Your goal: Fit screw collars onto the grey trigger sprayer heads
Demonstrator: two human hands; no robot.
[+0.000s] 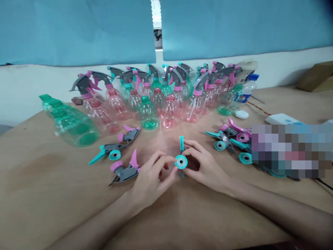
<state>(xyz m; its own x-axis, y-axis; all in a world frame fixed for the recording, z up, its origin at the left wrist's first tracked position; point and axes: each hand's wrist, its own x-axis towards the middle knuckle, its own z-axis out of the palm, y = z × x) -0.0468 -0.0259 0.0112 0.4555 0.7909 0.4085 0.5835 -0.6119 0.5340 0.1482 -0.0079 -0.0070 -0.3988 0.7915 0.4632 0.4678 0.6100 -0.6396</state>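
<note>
Between my two hands is a grey spray bottle trigger head point(181, 161) with a turquoise collar and lever. Its collar opening faces me and the lever points away. My left hand point(153, 173) pinches the collar's left edge with thumb and finger. On the other side, the fingers of my right hand point(205, 166) close round the head's body. Left of my hands lie a grey trigger head with a pink collar point(125, 172), a turquoise-collared one point(114, 155) and another pink-collared one point(128, 135).
Behind stand several pink and green bottles, some open like the green bottle point(148, 114), others topped with trigger heads point(199, 85). Green bottles point(75, 128) lean at left. More trigger heads point(220, 144) lie at right, near a white oval object point(241, 114), a blue-capped bottle point(250, 86) and a blurred patch.
</note>
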